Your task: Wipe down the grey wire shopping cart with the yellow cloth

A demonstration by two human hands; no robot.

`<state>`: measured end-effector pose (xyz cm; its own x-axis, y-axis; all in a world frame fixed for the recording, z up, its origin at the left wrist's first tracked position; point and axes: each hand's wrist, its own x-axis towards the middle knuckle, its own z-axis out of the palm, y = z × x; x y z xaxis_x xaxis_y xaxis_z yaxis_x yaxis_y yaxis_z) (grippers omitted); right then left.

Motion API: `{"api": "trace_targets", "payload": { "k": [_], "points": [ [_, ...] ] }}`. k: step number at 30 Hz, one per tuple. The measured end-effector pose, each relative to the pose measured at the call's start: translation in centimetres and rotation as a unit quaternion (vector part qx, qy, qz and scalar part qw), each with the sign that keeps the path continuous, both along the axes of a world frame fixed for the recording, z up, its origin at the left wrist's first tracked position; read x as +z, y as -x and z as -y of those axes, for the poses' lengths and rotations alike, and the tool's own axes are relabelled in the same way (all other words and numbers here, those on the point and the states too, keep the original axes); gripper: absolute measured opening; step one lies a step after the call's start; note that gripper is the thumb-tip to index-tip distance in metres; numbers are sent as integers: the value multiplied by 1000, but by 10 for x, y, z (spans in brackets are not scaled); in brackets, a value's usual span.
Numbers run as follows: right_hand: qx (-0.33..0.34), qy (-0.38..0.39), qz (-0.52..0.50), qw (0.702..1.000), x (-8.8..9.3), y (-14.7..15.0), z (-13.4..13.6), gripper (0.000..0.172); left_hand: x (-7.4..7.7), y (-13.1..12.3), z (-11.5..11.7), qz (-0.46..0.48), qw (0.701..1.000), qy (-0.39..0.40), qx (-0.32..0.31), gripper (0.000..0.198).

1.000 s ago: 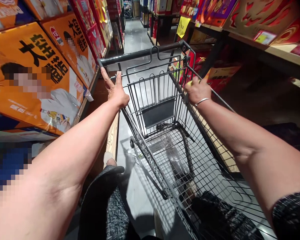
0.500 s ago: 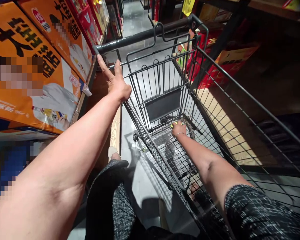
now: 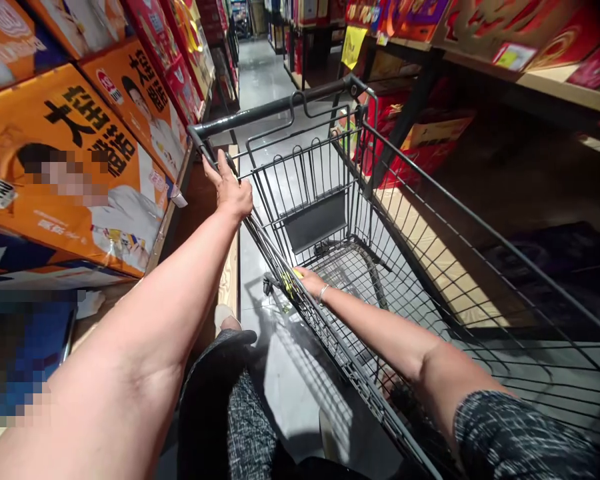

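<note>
Cart (image 3: 314, 221): in the aisle (image 3: 263, 73); handle (image 3: 270, 109) at far end
Orange box (image 3: 93, 173): left of cart; near left forearm
Left hand (image 3: 231, 190): on cart's left side near handle — two fingers extended; can't tell if the rest grip
Right hand (image 3: 311, 281): inside cart; fingers closed on yellow item (image 3: 298, 273)
Yellow item: against cart's left side — partly hidden; type unclear

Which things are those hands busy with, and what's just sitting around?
Busy:
left hand, on the cart's side near the handle
right hand, inside the cart, at its side
yellow thing in the right hand, mostly hidden
shopping cart

Just around:
orange box
yellow sign
</note>
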<state>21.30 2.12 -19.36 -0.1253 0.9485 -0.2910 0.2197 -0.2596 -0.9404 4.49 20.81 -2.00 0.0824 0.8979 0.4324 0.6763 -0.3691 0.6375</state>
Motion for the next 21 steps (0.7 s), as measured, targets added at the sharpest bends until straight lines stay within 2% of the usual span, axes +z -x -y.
{"api": "trace_targets", "payload": {
  "k": [3,5,7,9,10,12,13,15,16,18,20,21],
  "points": [
    [2,-43,-62,997,63,-13,-12,42,0,5,3,-56,998,4,-14,108],
    [20,-119,-162,979,115,-20,-13,50,6,5,13,-89,996,29,-9,110],
    [40,-208,-210,955,160,-22,-7,49,14,4,26,-109,993,38,6,106],
    [49,-264,-214,939,183,-18,1,47,20,2,38,-119,993,8,1,95],
    [38,-273,-216,937,184,-15,4,47,23,1,42,-124,992,-16,-20,87],
    [-15,-249,-242,938,164,-8,6,49,25,0,45,-144,983,-54,-98,67],
    [-48,-220,-258,940,145,-5,6,50,24,0,44,-160,975,-60,-144,58],
    [-84,-137,-248,955,96,-4,5,47,22,0,39,-187,958,-59,-211,57],
    [-77,-90,-201,972,69,-6,7,43,20,0,37,-194,953,-60,-225,61],
    [-27,-14,-24,999,18,-14,16,32,18,1,34,-193,953,-72,-221,66],
    [7,7,38,999,-21,-26,32,21,17,1,34,-188,957,-85,-205,65],
    [19,13,57,998,-35,-33,41,17,17,0,34,-191,957,-87,-201,63]
  ]
}}
